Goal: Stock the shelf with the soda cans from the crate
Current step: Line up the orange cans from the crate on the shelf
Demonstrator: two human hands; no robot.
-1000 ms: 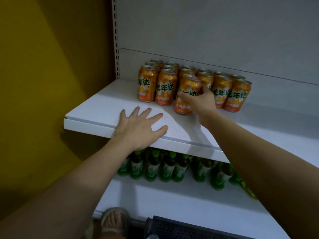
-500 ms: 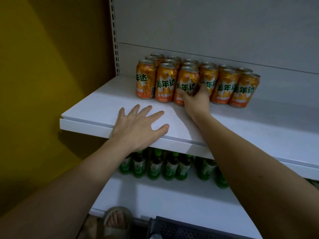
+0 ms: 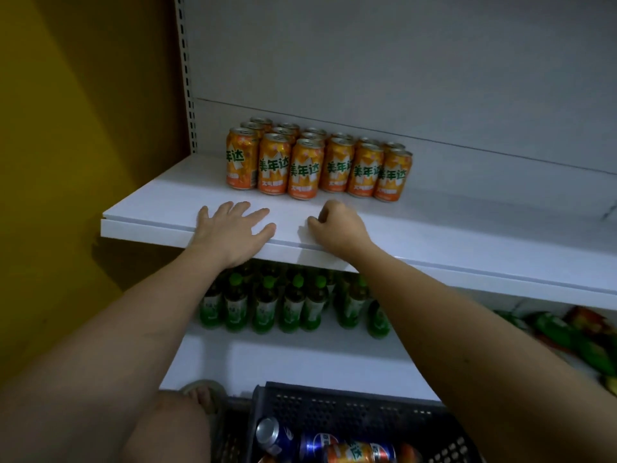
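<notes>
Several orange soda cans [image 3: 319,163] stand in rows at the back of the white shelf [image 3: 450,235]. My left hand [image 3: 233,230] lies flat, fingers spread, on the shelf's front edge. To its right, my right hand [image 3: 337,225] rests on the shelf with fingers curled and nothing in it, a short way in front of the cans. At the bottom of the view a dark plastic crate [image 3: 334,409] holds blue cans [image 3: 277,436] and an orange can [image 3: 354,454] lying on their sides.
Green bottles [image 3: 293,305] line the lower shelf, with colourful snack packets [image 3: 574,332] at its right. A yellow wall [image 3: 66,162] borders the shelving on the left. A sandalled foot [image 3: 202,394] and a knee [image 3: 167,432] are beside the crate.
My right hand let go of the orange can, now standing in the front row, and drew back to the shelf's front edge. My left hand stayed flat. The view tilted down, revealing the crate.
</notes>
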